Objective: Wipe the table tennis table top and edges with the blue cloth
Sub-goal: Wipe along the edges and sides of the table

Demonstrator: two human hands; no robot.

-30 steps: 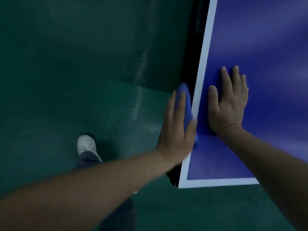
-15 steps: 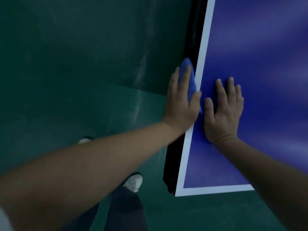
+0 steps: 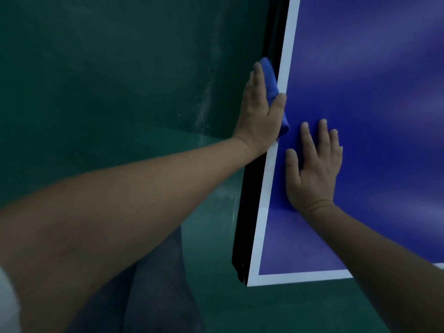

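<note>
Dim, cool, even light throughout, leaving everything greenish. Underfoot, smooth matte green floor [image 3: 211, 236], lighter teal close by. Farther off, a much darker green area [image 3: 96, 56], meeting the lighter part along a straight slanted edge; wall, barrier or shadow, cannot tell. Across that edge, a pale streak of dusty specks [image 3: 204, 109] running upward.

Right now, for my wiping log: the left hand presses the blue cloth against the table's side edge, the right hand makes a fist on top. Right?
No fist: the head view shows the right hand lying flat on the table top, fingers straight. The left hand does press the blue cloth against the side edge.
</note>
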